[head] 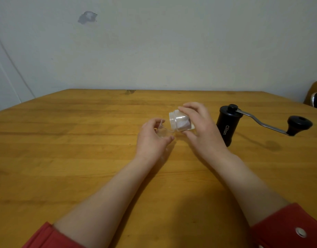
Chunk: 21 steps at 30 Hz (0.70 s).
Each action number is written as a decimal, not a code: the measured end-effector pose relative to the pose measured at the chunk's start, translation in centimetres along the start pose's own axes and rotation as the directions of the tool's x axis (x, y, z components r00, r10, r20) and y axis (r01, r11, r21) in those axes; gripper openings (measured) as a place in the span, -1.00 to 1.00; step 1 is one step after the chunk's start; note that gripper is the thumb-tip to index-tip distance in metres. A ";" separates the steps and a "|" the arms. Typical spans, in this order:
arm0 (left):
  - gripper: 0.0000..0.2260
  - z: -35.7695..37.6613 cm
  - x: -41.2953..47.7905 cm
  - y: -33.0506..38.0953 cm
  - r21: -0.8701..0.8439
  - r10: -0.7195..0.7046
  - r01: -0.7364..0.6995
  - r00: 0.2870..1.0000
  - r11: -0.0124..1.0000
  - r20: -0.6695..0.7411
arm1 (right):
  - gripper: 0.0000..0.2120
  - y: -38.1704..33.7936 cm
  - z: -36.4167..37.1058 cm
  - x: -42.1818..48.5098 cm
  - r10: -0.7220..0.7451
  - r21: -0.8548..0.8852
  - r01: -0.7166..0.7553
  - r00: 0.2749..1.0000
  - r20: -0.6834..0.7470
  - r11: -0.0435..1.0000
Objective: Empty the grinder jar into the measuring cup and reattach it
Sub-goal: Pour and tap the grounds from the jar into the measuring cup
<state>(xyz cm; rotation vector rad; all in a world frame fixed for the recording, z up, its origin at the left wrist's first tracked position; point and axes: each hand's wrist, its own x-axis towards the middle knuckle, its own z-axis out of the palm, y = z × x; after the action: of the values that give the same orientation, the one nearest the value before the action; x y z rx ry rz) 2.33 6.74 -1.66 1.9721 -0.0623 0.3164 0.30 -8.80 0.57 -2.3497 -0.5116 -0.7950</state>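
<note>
**Over the bench centre: jar tipped toward cup**

Near the middle of the wooden bench (64, 140), both bare hands worked close together. Right hand (201, 126) held the clear grinder jar (180, 121) off the surface, grip clamped on it: fingers over the top of the jar, thumb underneath near its base. Jar was tilted well over, almost on its side, threaded open mouth pointing left and slightly down. A pale mass showed inside the jar toward its base end; what it was could not be told.

Left hand (153, 136) curled around the small clear measuring cup (163, 131), grip closed on it, fingers on the far side and thumb on the near side. Cup sat low, at or just above the bench; contact with the surface was hidden by the hand. Jar mouth lay just above and right of the cup rim, very near it; touching or not could not be told. Cup contents were not discernible.

Black grinder body (227, 125) stood upright on the bench just right of the right hand, white lettering down its side, crank handle (272, 122) extending right to a black knob. Red sleeves (288, 228) were pushed up both forearms.
</note>
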 end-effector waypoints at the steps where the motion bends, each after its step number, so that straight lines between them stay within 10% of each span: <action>1: -0.50 0.0 0.0 0.0 0.003 -0.002 0.002 1.000 1.000 -0.001 | -0.37 0.0 0.0 0.0 -0.004 0.009 0.004 1.000 0.005 1.000; 21: -0.51 0.0 0.0 0.0 -0.063 -0.049 0.051 0.998 0.997 0.031 | -0.37 0.1 0.2 0.0 0.059 0.137 -0.062 0.998 0.021 0.989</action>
<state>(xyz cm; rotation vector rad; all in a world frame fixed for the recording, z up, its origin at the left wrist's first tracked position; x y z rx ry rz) 2.34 6.69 -1.63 1.9121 -0.0417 0.2499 0.42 -8.78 0.35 -2.2349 -0.4840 -0.6908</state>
